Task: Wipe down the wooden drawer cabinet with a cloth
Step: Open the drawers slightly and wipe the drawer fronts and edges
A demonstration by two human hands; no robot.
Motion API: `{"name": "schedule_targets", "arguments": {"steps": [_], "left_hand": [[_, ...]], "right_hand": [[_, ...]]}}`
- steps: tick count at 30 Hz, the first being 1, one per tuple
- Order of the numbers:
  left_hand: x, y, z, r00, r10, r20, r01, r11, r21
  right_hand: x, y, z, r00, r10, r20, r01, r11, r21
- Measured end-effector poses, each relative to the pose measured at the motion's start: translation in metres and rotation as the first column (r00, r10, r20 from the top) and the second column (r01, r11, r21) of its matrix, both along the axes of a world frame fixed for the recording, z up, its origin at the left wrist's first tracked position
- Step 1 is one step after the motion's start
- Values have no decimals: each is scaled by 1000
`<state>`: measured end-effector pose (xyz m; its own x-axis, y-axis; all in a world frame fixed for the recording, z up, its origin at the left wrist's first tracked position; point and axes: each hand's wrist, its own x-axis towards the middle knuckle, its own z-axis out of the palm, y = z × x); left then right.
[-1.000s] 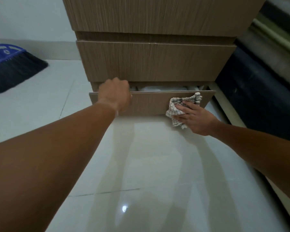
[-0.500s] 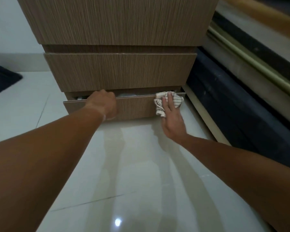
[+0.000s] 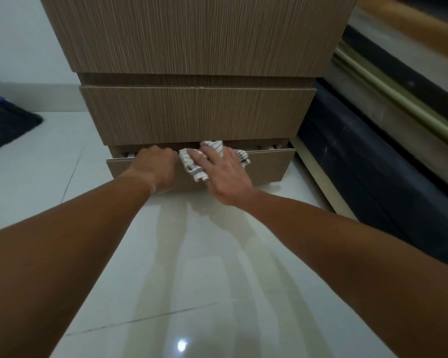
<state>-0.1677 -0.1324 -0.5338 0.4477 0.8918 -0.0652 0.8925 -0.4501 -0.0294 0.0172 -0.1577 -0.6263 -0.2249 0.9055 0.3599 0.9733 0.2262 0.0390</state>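
The wooden drawer cabinet (image 3: 197,47) stands on the floor straight ahead, its fronts streaked with brown grain. Its bottom drawer (image 3: 269,165) is pulled out a little, and pale items show in the gap behind its top edge. My left hand (image 3: 157,164) grips that top edge left of centre, fingers curled over it. My right hand (image 3: 224,174) presses a white cloth with dark checks (image 3: 192,164) against the drawer front and top edge, just right of my left hand. The cloth bunches up over the edge between and beyond my fingers.
Glossy pale floor tiles (image 3: 192,267) spread in front of the cabinet. A blue broom with dark bristles (image 3: 3,125) lies at the far left by the wall. A dark sliding-door track and frame (image 3: 373,156) runs along the right side, close to the cabinet.
My right hand has slid the cloth leftward along the bottom drawer's front, from its right end to beside my left hand. My left hand keeps its grip on the top edge.
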Motion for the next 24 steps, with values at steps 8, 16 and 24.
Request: {"name": "schedule_targets", "arguments": {"steps": [8, 16, 24], "left_hand": [[9, -2, -11, 999, 17, -52, -14, 998, 53], [13, 5, -13, 999, 34, -30, -35, 998, -50], [12, -8, 1, 997, 32, -66, -31, 999, 18]], "right_hand": [[115, -27, -6, 917, -377, -128, 379, 925, -9], [115, -24, -2, 62, -500, -864, 801, 541, -256], [25, -14, 16, -146, -455, -878, 622, 648, -439]]}}
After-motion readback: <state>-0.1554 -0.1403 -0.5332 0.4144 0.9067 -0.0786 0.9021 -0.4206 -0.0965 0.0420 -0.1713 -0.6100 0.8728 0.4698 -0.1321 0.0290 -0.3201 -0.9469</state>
